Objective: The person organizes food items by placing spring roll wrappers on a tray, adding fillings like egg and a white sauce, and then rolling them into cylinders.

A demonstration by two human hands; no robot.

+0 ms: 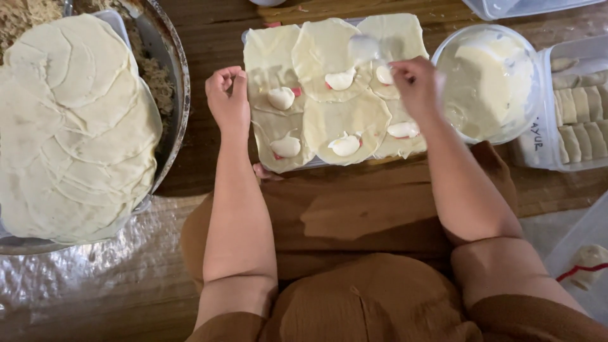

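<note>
- Currently, 6 pale round dough wrappers (335, 95) are laid overlapping on a flat white tray (253, 35) on the brown wooden desk (354, 209), just ahead of the person.
- A blurred white spoon (365, 47) is held in the right hand (415, 85), whose fingers are closed around its handle above the upper right wrapper.
- The left hand (228, 98) is rested at the tray's left edge with its fingers curled loosely inward; nothing can be seen in its grasp.
- A white creamy dollop (280, 98) already sits on each wrapper, and small red pieces show beside some of them.
- The round clear plastic bowl of white cream (486, 82) stands just right of the tray, close to the spoon hand.
- As a judgement, the portioning is done well if each dollop is set near the wrapper's middle, clear of the overlapping edges, so that nothing is smeared onto a neighbour.
- Dollops should be kept alike in amount, and the spoon scraped clean against the bowl's rim between scoops.
- The left hand may be used to steady the tray while cream is dropped.
- A tall stack of pale flat wrappers (69, 126) is kept in a large metal pan (180, 82) at the left, well apart.
- Finished pale rolls (579, 107) lie in a clear rectangular container (544, 158) at the far right.
</note>
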